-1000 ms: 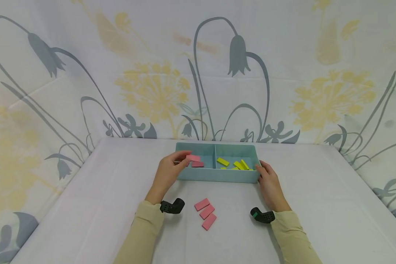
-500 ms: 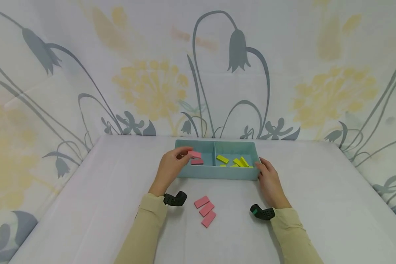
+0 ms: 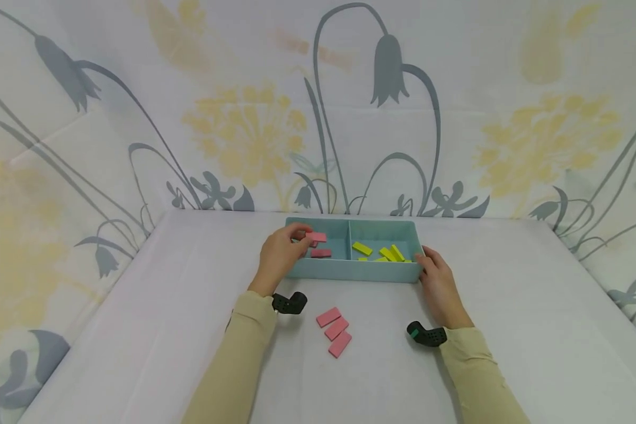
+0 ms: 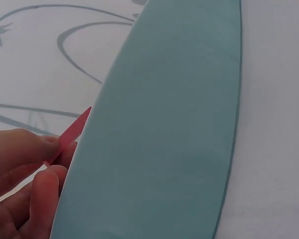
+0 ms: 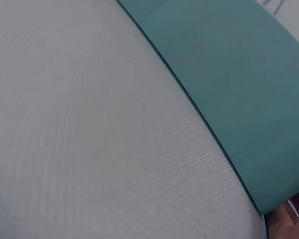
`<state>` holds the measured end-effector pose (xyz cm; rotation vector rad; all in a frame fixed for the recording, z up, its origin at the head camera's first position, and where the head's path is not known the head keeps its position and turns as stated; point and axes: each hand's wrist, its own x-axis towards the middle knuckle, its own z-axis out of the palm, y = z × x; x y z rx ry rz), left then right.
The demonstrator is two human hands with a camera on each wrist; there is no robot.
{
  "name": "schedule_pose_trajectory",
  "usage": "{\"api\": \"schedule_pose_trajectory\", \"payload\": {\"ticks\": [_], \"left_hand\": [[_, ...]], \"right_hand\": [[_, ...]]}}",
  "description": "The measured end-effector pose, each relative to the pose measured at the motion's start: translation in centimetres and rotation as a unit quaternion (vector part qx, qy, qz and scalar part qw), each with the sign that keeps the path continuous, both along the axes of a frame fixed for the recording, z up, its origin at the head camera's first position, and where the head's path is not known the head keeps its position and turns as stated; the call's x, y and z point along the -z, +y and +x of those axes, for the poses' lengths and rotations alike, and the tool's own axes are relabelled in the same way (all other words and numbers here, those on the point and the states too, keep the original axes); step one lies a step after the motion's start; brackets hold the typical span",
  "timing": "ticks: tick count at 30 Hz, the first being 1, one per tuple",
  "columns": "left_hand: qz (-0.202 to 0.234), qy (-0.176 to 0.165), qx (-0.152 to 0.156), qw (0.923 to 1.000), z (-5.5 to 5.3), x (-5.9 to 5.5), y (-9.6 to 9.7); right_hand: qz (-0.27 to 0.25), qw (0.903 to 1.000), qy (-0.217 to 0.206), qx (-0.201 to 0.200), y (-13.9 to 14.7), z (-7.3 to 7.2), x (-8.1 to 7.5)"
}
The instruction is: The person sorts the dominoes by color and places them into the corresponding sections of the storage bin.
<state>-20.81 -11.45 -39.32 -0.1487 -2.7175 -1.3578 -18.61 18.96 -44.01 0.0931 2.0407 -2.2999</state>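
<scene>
My left hand (image 3: 282, 256) pinches a flat pink block (image 3: 316, 237) between thumb and fingers, over the left compartment of a pale teal two-part box (image 3: 352, 271). In the left wrist view, that pink block (image 4: 74, 130) stands tilted just past the box wall (image 4: 154, 129). Another pink block (image 3: 320, 253) lies in the left compartment, and a further one partly shows behind the held block. With thumb at the rim, my right hand (image 3: 441, 288) grips the box's right end. Only bits of the right fingers (image 5: 289, 226) show at the corner in the right wrist view.
Several yellow blocks (image 3: 387, 254) lie in the right compartment, beyond the divider (image 3: 350, 240). On the white tablecloth (image 3: 381, 377) in front of the box are three pink blocks (image 3: 336, 328), in a slanting row. Behind the table hangs a flower-patterned cloth (image 3: 350, 129).
The left hand has lifted the pink block slightly higher and farther over the left compartment. The right hand keeps its hold on the box. The head view has shifted a little.
</scene>
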Motion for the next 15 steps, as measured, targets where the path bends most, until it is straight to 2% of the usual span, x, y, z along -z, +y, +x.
{"api": "schedule_pose_trajectory", "payload": {"ticks": [10,15], "left_hand": [[0.034,-0.024,-0.005,0.9991,-0.53,-0.39,-0.22],[0.014,-0.016,-0.004,0.9998,-0.62,-0.45,-0.26]], "right_hand": [[-0.01,0.9999,-0.005,0.002,-0.05,0.0,-0.05],[-0.013,0.9999,0.001,0.004,-0.08,-0.11,-0.09]]}}
